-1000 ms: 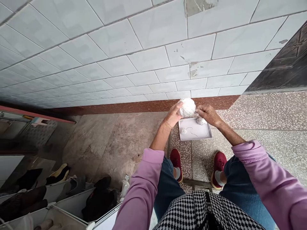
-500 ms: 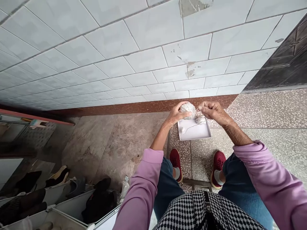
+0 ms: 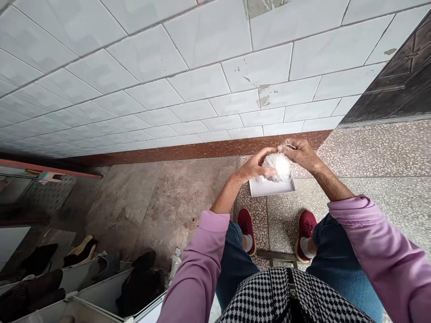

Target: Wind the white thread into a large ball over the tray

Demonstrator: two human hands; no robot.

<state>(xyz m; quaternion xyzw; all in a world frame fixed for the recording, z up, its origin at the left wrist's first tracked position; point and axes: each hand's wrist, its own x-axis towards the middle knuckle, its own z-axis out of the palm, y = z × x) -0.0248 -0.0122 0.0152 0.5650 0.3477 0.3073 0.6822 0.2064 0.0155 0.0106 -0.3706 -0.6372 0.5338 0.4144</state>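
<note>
A round ball of white yarn [image 3: 276, 167] is gripped in my left hand [image 3: 254, 167], with the thumb along its near side and the fingers over its far side. My right hand [image 3: 299, 153] is closed in a pinch at the ball's upper right edge, and a thin white strand [image 3: 289, 146] shows at its fingertips. Beneath both hands a shallow white box tray [image 3: 273, 190] lies on the floor. The ball hides most of the tray's inside; a small white clump [image 3: 260, 178] peeks out at its left.
A tiled wall [image 3: 195, 112] with a brown base strip rises just beyond the tray. My red shoes [image 3: 245, 229] flank the tray's near side. At lower left stand open boxes [image 3: 101, 287] holding shoes and dark items. A dark door [image 3: 400, 89] is at right.
The yarn ball has shifted right and turned in my left hand, now covering more of the tray. My right hand has come close against the ball.
</note>
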